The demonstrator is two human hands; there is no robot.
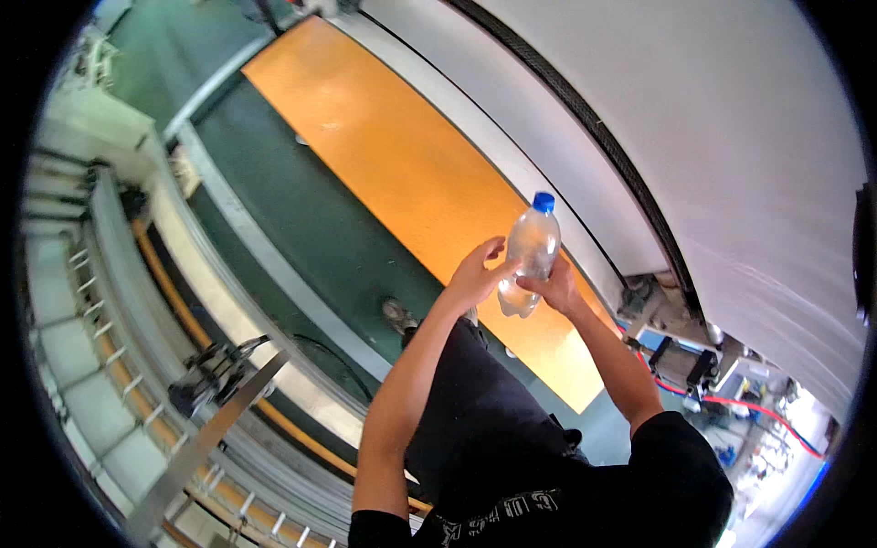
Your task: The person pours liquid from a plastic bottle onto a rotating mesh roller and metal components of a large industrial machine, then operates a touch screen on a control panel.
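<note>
A clear plastic bottle (pixel 534 239) with a blue cap stands almost upright in front of me, cap uppermost and leaning slightly right. Clear liquid shows in its lower part. My right hand (pixel 559 287) grips the bottle low on its right side, thumb across the front; its other fingers are partly hidden behind. On the other side, my left hand (pixel 477 277) is beside the bottle with thumb and fingers apart. Its thumb tip reaches the bottle's left edge; whether it presses there I cannot tell.
Below the bottle runs a long orange board (pixel 393 155), beside a large white panel (pixel 731 137) with a dark edge strip. Metal rails (pixel 265 247) and a machine frame lie to the left. Red and blue hoses (pixel 731 402) run at the right, above a green floor.
</note>
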